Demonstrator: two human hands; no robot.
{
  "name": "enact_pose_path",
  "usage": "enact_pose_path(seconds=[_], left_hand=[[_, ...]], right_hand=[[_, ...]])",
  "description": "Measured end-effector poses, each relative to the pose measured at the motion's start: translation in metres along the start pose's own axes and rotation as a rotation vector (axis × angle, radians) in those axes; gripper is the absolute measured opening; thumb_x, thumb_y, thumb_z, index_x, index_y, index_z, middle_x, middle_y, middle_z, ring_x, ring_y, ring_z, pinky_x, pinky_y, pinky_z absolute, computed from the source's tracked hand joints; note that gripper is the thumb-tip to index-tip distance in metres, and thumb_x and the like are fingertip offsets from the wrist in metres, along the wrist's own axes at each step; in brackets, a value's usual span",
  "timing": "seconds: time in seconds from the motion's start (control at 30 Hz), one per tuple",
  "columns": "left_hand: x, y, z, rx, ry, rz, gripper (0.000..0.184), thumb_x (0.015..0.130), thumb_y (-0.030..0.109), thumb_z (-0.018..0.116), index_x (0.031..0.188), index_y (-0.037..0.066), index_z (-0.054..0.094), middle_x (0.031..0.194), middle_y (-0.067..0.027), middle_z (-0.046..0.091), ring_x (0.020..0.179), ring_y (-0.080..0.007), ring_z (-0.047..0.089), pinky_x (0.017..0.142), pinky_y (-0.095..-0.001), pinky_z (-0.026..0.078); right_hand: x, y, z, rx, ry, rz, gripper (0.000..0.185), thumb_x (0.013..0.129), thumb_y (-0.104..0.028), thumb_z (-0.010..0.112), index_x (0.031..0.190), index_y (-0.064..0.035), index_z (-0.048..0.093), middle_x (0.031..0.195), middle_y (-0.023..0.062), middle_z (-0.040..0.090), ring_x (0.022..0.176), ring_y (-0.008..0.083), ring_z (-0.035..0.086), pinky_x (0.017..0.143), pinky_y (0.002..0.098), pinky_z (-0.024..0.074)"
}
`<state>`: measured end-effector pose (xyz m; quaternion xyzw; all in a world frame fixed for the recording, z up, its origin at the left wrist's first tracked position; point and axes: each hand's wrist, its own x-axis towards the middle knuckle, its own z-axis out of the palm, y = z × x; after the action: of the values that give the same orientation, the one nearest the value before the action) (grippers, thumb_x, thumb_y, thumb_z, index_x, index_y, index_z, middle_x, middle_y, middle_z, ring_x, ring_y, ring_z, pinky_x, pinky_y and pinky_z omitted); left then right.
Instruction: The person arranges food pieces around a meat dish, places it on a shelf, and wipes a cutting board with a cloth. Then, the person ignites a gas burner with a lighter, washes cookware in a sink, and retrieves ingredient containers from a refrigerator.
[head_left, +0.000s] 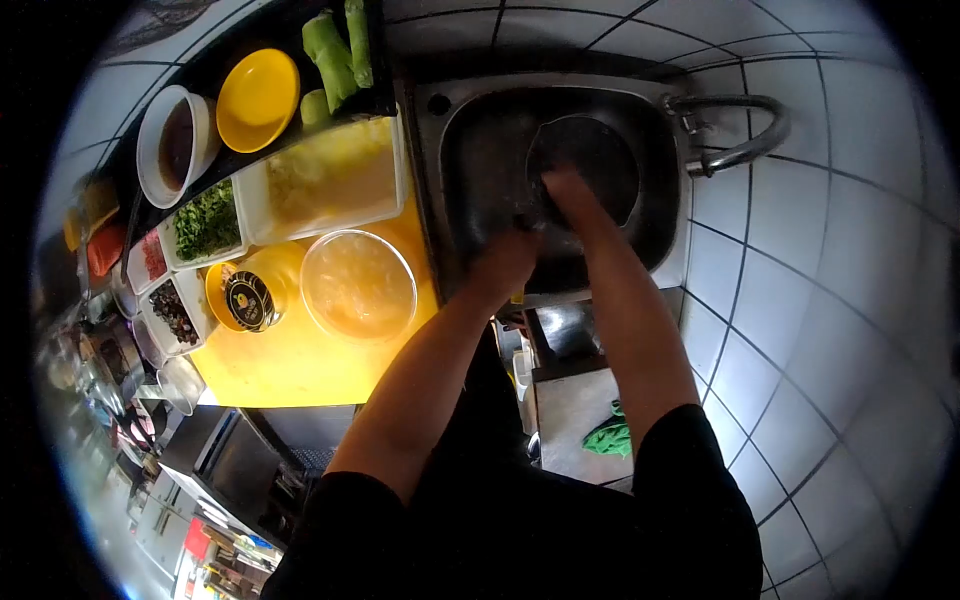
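Note:
A round dark pan (610,165) lies in the metal sink (480,130), its inside in deep shadow. My left hand (512,256) is closed at the pan's near-left side, around what looks like its dark handle. A small yellow piece (517,297) shows just below that hand; I cannot tell whether it belongs to the handle. My right hand (565,188) reaches down into the pan. Its fingers are lost in the dark, so whether they hold anything is hidden.
A curved metal faucet (745,160) stands right of the sink by the tiled wall (790,210). Left, a yellow counter (290,380) bears a clear bowl (358,285), a large white tub (400,150) and chopped greens (205,220). A green cloth (608,436) lies below.

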<state>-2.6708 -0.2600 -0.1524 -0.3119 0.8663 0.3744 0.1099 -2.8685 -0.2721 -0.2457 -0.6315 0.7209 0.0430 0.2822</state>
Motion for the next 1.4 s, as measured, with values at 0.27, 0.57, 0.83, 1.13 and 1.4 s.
enact_pose_path(seconds=[0.27, 0.57, 0.83, 1.13, 1.4], left_hand=[[-0.032, 0.053, -0.088, -0.004, -0.151, -0.434, 0.036, 0.104, 0.033, 0.044, 0.111, 0.004, 0.064, 0.098, -0.0177, 0.072, 0.100, -0.0363, 0.070, 0.087, -0.0472, 0.056], [-0.031, 0.055, -0.130, 0.146, -0.143, -0.505, 0.032, 0.099, 0.028, 0.051, 0.109, 0.000, 0.062, 0.104, -0.0229, 0.072, 0.100, -0.0374, 0.071, 0.086, -0.0466, 0.057], [-0.021, 0.048, -0.141, 0.266, -0.104, -0.437, 0.028, 0.095, 0.021, 0.053, 0.108, -0.001, 0.062, 0.105, -0.0218, 0.072, 0.100, -0.0352, 0.072, 0.083, -0.0452, 0.058], [-0.014, 0.043, -0.142, 0.205, -0.112, -0.493, 0.044, 0.101, 0.038, 0.048, 0.109, -0.003, 0.062, 0.104, -0.0240, 0.071, 0.101, -0.0409, 0.070, 0.085, -0.0517, 0.057], [-0.025, 0.048, -0.140, 0.271, -0.202, -0.395, 0.038, 0.099, 0.031, 0.050, 0.115, -0.002, 0.062, 0.117, -0.0237, 0.068, 0.109, -0.0376, 0.067, 0.090, -0.0474, 0.055]], right_hand=[[-0.076, 0.047, -0.018, -0.091, -0.357, 0.066, 0.025, 0.083, -0.012, 0.058, 0.100, -0.0011, 0.073, 0.113, 0.0240, 0.067, 0.104, 0.0397, 0.064, 0.095, 0.0450, 0.0505], [-0.040, 0.011, -0.066, -0.261, 0.233, -0.180, 0.043, 0.089, -0.013, 0.058, 0.131, -0.0051, 0.056, 0.144, 0.0171, 0.047, 0.135, 0.0354, 0.043, 0.115, 0.0448, 0.0367], [-0.045, -0.010, -0.037, -0.108, -0.170, 0.101, 0.043, 0.091, -0.015, 0.056, 0.133, -0.0047, 0.056, 0.147, 0.0161, 0.046, 0.130, 0.0359, 0.048, 0.111, 0.0477, 0.0393], [-0.043, -0.031, -0.032, 0.445, -0.014, -0.150, 0.040, 0.089, -0.019, 0.061, 0.123, 0.0003, 0.061, 0.126, 0.0249, 0.060, 0.114, 0.0394, 0.060, 0.099, 0.0451, 0.0462], [-0.009, 0.000, 0.008, 0.012, 0.174, 0.174, 0.037, 0.092, -0.012, 0.056, 0.128, -0.0058, 0.063, 0.130, 0.0235, 0.058, 0.115, 0.0378, 0.060, 0.100, 0.0452, 0.0473]])
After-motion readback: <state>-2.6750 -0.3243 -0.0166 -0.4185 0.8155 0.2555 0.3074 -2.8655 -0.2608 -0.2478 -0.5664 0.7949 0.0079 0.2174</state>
